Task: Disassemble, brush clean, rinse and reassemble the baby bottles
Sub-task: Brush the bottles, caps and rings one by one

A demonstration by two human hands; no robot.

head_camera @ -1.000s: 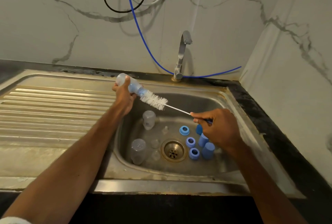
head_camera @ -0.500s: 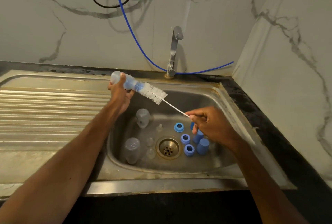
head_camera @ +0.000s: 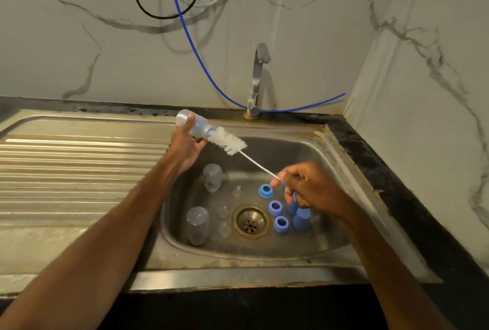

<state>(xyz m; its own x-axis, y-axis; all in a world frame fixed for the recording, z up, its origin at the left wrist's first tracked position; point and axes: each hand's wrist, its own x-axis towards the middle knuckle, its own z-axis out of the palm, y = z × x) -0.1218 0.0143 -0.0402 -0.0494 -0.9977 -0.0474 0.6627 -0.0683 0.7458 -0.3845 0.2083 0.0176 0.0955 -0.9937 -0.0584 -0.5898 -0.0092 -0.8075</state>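
Setting: a grey-veined marble wall [head_camera: 79,52] runs behind a steel sink [head_camera: 238,261] set in a dark counter [head_camera: 383,176]. A tap [head_camera: 258,78] stands at the back rim, with a blue hose [head_camera: 201,65] and a black cable [head_camera: 164,15] hanging down the wall.
Drainboard [head_camera: 66,171]: ribbed steel, left of the basin.
Left hand [head_camera: 185,144]: fingers wrapped round a clear baby bottle [head_camera: 194,124], held tilted above the basin's back left corner with its mouth pointing right and down.
Bottle brush [head_camera: 230,143]: the tip of its white bristle head is at the held bottle's mouth, with most of the bristles outside. Its thin stem slants down to the right.
Basin [head_camera: 304,155], left part: two more clear bottles, one near the back [head_camera: 212,177] and one near the front [head_camera: 198,225].
Basin, middle: three small clear teats [head_camera: 223,212], faint against the steel, just left of the drain [head_camera: 250,221].
Basin, right part: three blue screw rings [head_camera: 275,207] beside the drain, and two blue caps [head_camera: 301,220] in plain view. The hand above hides whether there are more.
Right hand [head_camera: 309,189]: fingertips pinch the brush's stem end, above the caps.
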